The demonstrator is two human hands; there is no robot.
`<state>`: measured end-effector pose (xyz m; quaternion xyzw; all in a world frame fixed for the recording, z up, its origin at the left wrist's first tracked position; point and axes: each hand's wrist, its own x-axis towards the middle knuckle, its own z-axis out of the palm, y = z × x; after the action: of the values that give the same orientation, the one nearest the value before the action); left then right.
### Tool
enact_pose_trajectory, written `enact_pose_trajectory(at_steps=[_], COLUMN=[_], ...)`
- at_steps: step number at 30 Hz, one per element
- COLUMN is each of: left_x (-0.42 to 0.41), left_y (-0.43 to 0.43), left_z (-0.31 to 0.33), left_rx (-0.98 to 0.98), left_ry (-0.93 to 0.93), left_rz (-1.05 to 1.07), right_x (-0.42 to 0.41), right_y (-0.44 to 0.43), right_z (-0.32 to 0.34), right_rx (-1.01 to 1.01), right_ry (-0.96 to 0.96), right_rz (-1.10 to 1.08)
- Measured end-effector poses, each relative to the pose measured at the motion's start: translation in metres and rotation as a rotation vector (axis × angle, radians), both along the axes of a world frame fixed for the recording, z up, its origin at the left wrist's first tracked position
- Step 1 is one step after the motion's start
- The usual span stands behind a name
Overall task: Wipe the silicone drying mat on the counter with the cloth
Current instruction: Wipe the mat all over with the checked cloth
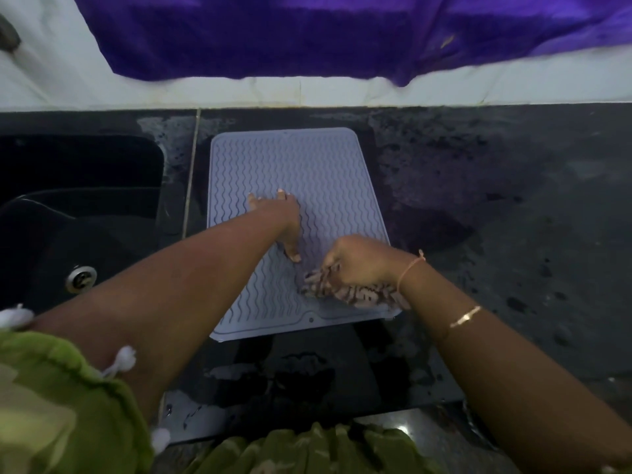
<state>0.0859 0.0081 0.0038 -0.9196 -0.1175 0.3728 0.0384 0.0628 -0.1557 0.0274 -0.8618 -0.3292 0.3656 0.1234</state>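
A pale blue-grey silicone drying mat (307, 172) with wavy ridges lies on the dark wet counter (496, 206). My left hand (285, 220) rests flat on the mat's middle, fingers spread, holding nothing. My right hand (359, 260) is closed around a bunched patterned cloth (355, 294), beige with dark marks. The cloth presses on the mat's near right corner and partly hangs under my wrist.
A black sink (78, 213) with a metal drain (81, 278) lies left of the mat. A purple fabric (273, 35) hangs over the white wall behind the counter. Water patches cover the counter in front of the mat and to its right.
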Motion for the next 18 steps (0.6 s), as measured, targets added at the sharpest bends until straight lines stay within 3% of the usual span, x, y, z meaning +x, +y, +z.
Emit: enact_pose_trajectory(at_steps=[7, 10, 12, 15, 18], left_x=[-0.004, -0.008, -0.007, 0.002, 0.01], left_y=[0.006, 0.005, 0.003, -0.002, -0.006], left_z=[0.001, 0.0, 0.001, 0.003, 0.004], left_rx=[-0.075, -0.084, -0.04, 0.025, 0.078], left_ry=[-0.026, -0.07, -0.073, 0.002, 0.088], left_rz=[0.024, 0.041, 0.023, -0.018, -0.082], right_x=[0.005, 0.033, 0.054, 0.082, 0.107], right_y=[-0.022, -0.026, -0.031, -0.029, -0.009], right_z=[0.003, 0.014, 0.014, 0.004, -0.012], right_rx=[-0.178, -0.089, 0.118, 0.489, 0.665], right_ry=[0.138, 0.223, 0.278, 0.382, 0.549], right_rz=[0.076, -0.041, -0.251, -0.751, -1.125])
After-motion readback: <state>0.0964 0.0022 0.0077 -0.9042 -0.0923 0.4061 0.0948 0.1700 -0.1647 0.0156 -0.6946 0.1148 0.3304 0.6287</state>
